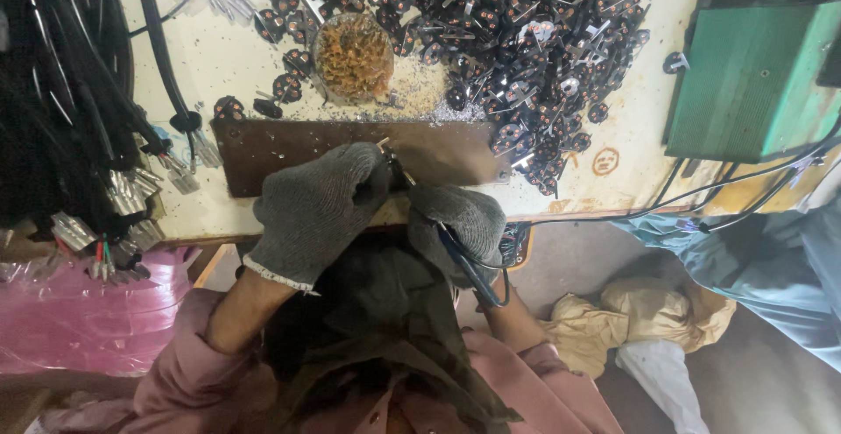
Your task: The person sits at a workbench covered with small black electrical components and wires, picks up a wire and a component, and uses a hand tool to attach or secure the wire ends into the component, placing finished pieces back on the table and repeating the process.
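Grey-gloved left hand is pinching a tiny part; right hand, fingers closed around the blue soldering iron, should be touching gently, resting both wrists steady on the brown board.

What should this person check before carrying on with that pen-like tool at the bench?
1. Grip on the blue-handled soldering tool in the grey-gloved right hand: ok.
2. Grey-gloved left hand steady over the brown wooden work board: ok.
3. Small part under the tool tip: cannot tell, gloves hide it.
4. Round tin of brassy cleaning wool close by: ok.
5. Pile of small black round parts beside the board: ok.
6. Tool cord free: cannot tell.
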